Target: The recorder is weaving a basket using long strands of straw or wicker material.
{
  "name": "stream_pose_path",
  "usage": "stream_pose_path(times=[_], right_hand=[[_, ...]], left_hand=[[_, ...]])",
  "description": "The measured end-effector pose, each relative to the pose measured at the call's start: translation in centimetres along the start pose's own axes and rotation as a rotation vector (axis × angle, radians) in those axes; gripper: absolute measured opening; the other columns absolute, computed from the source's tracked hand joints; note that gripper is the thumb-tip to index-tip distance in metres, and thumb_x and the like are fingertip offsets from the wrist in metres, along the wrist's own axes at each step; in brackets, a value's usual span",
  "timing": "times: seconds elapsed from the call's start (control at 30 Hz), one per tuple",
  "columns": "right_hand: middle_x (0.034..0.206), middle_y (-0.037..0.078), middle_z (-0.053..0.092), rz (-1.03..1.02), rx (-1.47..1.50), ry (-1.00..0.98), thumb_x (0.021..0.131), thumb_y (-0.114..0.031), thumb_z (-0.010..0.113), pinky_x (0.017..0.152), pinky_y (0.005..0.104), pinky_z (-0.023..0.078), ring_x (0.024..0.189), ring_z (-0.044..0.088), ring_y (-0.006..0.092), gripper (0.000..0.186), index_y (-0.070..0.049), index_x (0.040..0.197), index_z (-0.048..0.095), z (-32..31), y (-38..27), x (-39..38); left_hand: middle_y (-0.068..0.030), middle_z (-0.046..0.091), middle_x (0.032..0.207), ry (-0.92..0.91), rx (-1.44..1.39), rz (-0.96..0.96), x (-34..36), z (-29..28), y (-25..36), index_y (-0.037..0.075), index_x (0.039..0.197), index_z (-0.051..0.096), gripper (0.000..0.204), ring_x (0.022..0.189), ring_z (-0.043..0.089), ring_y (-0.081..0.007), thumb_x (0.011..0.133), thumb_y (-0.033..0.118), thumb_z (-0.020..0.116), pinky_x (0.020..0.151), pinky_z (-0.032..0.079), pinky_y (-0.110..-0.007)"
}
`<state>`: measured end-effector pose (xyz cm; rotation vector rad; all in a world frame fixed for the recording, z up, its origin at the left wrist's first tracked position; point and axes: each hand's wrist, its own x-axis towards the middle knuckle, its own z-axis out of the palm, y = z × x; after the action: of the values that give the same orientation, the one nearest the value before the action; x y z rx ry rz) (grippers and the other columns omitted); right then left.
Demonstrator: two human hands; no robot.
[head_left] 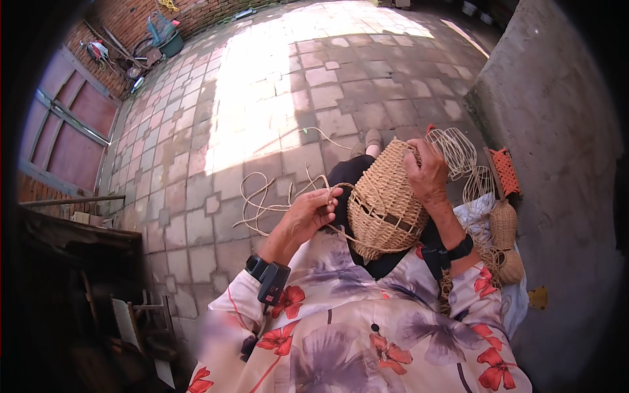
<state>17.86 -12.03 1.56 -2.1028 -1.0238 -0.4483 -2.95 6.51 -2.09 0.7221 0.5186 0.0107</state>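
A woven straw-coloured basket (383, 196) lies tilted across my lap, with a dark strip showing through a gap in its weave. My right hand (427, 171) grips its upper right edge, fingers curled over the rim. To the left of the basket, my left hand (313, 213) pinches a twisted cord (346, 186) that runs to the basket's side. Loose ends of the cord (257, 208) trail in loops left of that hand, over the paving. What lies inside the basket is hidden.
At my right, a coil of pale cord (455, 152), an orange woven piece (504, 171) and a small woven item (503, 226) lie by a grey wall (557, 131). A dark wooden stand (78, 262) is at the left. Grey paving (190, 196) stretches ahead.
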Motion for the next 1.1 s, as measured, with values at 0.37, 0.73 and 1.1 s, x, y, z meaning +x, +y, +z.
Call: stream_pose_path(times=[0.37, 0.73, 1.1], right_hand=[[0.094, 0.014, 0.066, -0.018, -0.003, 0.019, 0.084, -0.017, 0.059, 0.081, 0.0413, 0.045, 0.09, 0.06, 0.0318, 0.02, -0.003, 0.098, 0.062, -0.4, -0.4, 0.0], [0.094, 0.013, 0.066, 0.01, -0.02, 0.007, 0.084, -0.017, 0.058, 0.082, 0.0421, 0.044, 0.091, 0.06, 0.0315, 0.021, -0.004, 0.099, 0.062, -0.2, 0.0, -0.2], [0.092, 0.013, 0.066, -0.014, -0.025, 0.02, 0.083, -0.016, 0.06, 0.08, 0.0422, 0.045, 0.088, 0.061, 0.0313, 0.02, -0.005, 0.099, 0.062, -0.1, 0.1, -0.2]], left_hand=[[-0.0007, 0.065, 0.081, 0.162, 0.342, -0.07, 1.6, 2.8, -0.9, 0.007, 0.086, 0.064, 0.014, 0.072, 0.062, -0.0103, 0.085, 0.019, 0.072, 0.066, 0.055, -0.024], [0.0018, 0.062, 0.079, 0.153, 0.359, -0.139, 2.0, 2.8, -0.7, 0.011, 0.089, 0.06, 0.012, 0.069, 0.062, -0.0086, 0.085, 0.016, 0.071, 0.06, 0.053, -0.022], [-0.0019, 0.061, 0.074, 0.228, 0.671, -0.093, 2.8, 4.2, -0.9, 0.006, 0.089, 0.062, 0.018, 0.063, 0.062, -0.0129, 0.083, 0.021, 0.068, 0.055, 0.054, -0.025]])
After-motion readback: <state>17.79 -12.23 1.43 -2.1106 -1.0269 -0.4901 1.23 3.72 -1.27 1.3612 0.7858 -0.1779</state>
